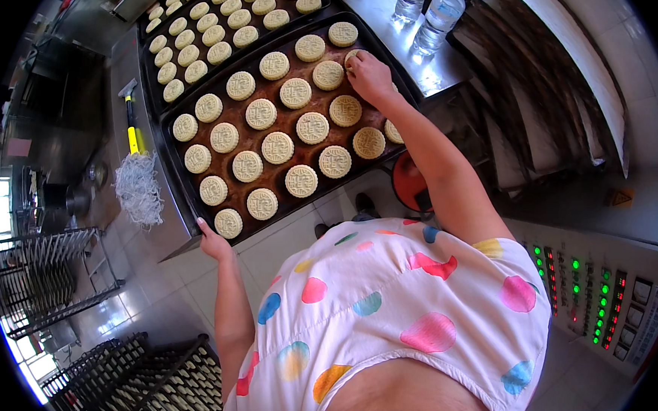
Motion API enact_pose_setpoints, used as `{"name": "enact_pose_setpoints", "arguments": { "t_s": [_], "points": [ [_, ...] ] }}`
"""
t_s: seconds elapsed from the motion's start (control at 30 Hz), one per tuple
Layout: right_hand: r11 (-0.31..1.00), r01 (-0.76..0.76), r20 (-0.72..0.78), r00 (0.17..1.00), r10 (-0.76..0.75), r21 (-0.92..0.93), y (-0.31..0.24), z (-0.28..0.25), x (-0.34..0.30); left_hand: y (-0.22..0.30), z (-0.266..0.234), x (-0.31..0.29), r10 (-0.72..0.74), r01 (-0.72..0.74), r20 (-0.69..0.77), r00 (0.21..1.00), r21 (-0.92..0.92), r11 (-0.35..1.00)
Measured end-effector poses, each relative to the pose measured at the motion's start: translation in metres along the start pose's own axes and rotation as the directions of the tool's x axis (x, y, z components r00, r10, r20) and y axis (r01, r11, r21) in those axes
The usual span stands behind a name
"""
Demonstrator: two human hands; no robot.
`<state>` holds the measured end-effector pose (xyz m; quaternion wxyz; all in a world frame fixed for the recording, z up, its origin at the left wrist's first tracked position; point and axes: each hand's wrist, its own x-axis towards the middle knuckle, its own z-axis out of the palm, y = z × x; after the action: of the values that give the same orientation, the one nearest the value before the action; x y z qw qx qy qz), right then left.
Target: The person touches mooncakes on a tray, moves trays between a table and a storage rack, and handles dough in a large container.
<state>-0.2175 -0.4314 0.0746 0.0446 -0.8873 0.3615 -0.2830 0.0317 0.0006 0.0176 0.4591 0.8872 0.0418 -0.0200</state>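
A dark baking tray (286, 124) lies before me, set with rows of pale round mooncakes (277, 147) with fluted edges and stamped tops. Over its far right part, my right hand (371, 78) has its fingers closed round the side of one mooncake (349, 56), mostly covered by the fingers. The frame does not show whether that mooncake is lifted off the tray. At the near left corner my left hand (214, 242) grips the tray's rim, thumb on top and the other fingers largely hidden below. A second tray (281, 36) of smaller-looking mooncakes sits directly behind.
Water bottles (440, 19) stand on the metal table at the far right, beside stacked dark trays (532, 72). A yellow-handled brush (137, 179) with pale strands lies left of the tray. Racks (144, 390) stand at lower left, a lit control panel (598, 294) at right.
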Motion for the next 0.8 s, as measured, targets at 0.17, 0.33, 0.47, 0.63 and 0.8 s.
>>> {"name": "enact_pose_setpoints", "arguments": {
  "t_s": [0.17, 0.33, 0.47, 0.63, 0.8],
  "points": [
    [0.999, -0.007, 0.025, 1.000, 0.008, -0.041, 0.003, 0.008, 0.003, -0.005, 0.001, 0.002, 0.041, -0.041, -0.004, 0.999, -0.044, 0.998],
    [0.996, 0.044, 0.045, 0.998, -0.040, -0.080, 0.004, 0.013, 0.004, -0.008, 0.002, 0.003, 0.034, -0.034, 0.002, 0.999, -0.062, 0.998],
    [0.995, 0.058, -0.005, 0.998, -0.058, -0.077, 0.003, 0.015, 0.005, -0.009, 0.003, 0.004, 0.035, -0.035, -0.010, 0.999, -0.078, 0.996],
    [0.998, 0.026, 0.057, 0.998, -0.023, -0.062, 0.001, 0.013, 0.006, -0.010, 0.002, 0.005, 0.008, -0.007, 0.010, 1.000, -0.074, 0.997],
    [0.998, 0.034, 0.027, 0.999, -0.033, -0.056, 0.001, 0.009, 0.007, -0.010, 0.002, 0.005, 0.019, -0.018, 0.004, 1.000, -0.089, 0.996]
  ]
}}
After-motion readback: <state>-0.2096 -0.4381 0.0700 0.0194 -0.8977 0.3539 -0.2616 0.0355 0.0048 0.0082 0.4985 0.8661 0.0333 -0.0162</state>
